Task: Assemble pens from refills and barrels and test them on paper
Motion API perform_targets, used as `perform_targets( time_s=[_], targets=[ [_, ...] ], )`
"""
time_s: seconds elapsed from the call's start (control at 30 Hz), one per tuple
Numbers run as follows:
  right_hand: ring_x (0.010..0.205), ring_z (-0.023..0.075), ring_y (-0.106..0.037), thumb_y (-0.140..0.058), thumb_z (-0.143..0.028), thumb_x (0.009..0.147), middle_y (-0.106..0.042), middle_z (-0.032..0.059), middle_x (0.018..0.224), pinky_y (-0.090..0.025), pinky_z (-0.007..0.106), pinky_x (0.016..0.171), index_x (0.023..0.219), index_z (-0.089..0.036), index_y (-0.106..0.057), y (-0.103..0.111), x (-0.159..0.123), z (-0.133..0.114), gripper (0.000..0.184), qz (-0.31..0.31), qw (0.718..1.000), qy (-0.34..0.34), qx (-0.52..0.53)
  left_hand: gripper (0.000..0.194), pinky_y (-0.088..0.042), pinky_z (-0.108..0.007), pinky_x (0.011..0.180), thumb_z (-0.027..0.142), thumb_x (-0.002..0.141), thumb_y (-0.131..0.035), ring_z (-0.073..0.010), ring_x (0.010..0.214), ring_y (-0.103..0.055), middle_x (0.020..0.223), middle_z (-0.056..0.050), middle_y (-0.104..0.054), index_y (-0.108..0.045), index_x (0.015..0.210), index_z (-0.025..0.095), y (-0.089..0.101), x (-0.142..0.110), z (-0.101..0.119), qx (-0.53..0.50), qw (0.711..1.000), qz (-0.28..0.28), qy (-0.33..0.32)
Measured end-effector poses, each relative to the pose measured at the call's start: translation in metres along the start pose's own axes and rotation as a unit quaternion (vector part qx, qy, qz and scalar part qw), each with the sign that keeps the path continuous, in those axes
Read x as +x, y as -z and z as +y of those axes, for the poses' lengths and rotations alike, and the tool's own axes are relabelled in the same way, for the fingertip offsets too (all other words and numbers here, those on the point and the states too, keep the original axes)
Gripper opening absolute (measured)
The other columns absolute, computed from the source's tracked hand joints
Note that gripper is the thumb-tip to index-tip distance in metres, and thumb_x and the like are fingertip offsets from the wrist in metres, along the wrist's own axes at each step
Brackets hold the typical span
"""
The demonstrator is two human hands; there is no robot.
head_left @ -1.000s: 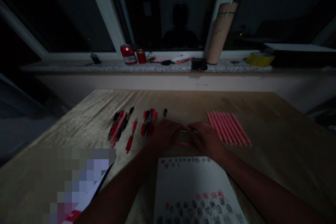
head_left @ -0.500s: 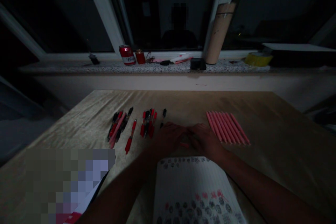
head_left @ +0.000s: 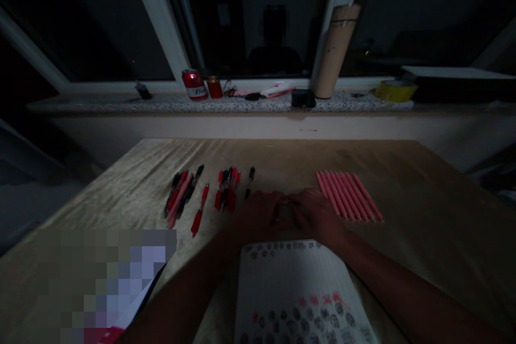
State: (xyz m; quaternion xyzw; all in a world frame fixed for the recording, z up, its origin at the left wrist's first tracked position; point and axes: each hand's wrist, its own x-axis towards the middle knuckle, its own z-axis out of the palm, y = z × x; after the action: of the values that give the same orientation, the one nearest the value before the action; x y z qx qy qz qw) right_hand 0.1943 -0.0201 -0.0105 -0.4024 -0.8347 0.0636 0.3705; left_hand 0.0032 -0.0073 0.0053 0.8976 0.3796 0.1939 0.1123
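My left hand [head_left: 262, 214] and my right hand [head_left: 316, 212] meet just beyond the notebook [head_left: 294, 274], fingers curled with the fingertips together. A small pale bit shows between them, too dark and small to name. Left of my left hand lies a single black pen [head_left: 252, 174], then a bunch of red and black pens [head_left: 228, 188]. Further left are one red pen [head_left: 200, 209] and a heap of pens [head_left: 181, 196] with a pink stick on top. Beside my right hand, several pink sticks that look like pencils [head_left: 349, 196] lie in a neat row.
A window sill [head_left: 242, 105] behind the table carries a red can [head_left: 194, 85], a red jar [head_left: 214, 87], a black box [head_left: 303, 98], a tall cardboard tube [head_left: 336, 51] and yellow tape [head_left: 395, 91]. A blurred-out item lies at the table's front left.
My hands have shifted slightly where they meet. A small reddish piece visible below my fingers before no longer shows; a pale bit now shows between the fingertips. The pens and notebook stay put.
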Motion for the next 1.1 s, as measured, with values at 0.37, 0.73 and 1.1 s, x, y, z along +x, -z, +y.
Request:
perform_targets(
  time_s=[0.37, 0.73, 1.1],
  targets=[
    [0.077, 0.0204, -0.058, -0.045, -0.019, 0.088, -0.065, 0.0078, 0.079, -0.045, 0.036, 0.073, 0.096, -0.017, -0.063, 0.001, 0.001, 0.000, 0.020, 0.007, 1.000, 0.002, -0.013, 0.029, -0.040, -0.039, 0.096, 0.037, 0.070, -0.064, -0.0256, 0.114, -0.051, 0.111, -0.010, -0.062, -0.059, 0.091, 0.017, 0.003, -0.001, -0.004, 0.011, 0.994, -0.044, -0.095],
    [0.084, 0.0208, -0.060, -0.043, -0.022, 0.091, -0.067, 0.0078, 0.089, -0.046, 0.035, 0.075, 0.103, -0.020, -0.059, 0.002, 0.002, -0.002, 0.019, 0.019, 0.999, -0.032, 0.012, 0.015, -0.046, -0.036, 0.087, 0.027, 0.082, -0.050, -0.0223, 0.098, -0.060, 0.093, -0.008, -0.065, -0.059, 0.089, 0.017, -0.007, 0.000, -0.004, 0.022, 0.998, 0.005, -0.060],
    [0.079, 0.0203, -0.060, -0.041, -0.024, 0.092, -0.066, 0.0085, 0.084, -0.048, 0.033, 0.070, 0.095, -0.019, -0.058, 0.002, 0.002, -0.003, 0.018, 0.019, 0.998, -0.050, 0.012, 0.030, -0.047, -0.027, 0.063, 0.036, 0.090, -0.040, -0.0172, 0.073, -0.065, 0.090, -0.005, -0.068, -0.053, 0.112, 0.020, -0.001, -0.002, 0.002, -0.002, 1.000, 0.023, 0.016]
  ],
)
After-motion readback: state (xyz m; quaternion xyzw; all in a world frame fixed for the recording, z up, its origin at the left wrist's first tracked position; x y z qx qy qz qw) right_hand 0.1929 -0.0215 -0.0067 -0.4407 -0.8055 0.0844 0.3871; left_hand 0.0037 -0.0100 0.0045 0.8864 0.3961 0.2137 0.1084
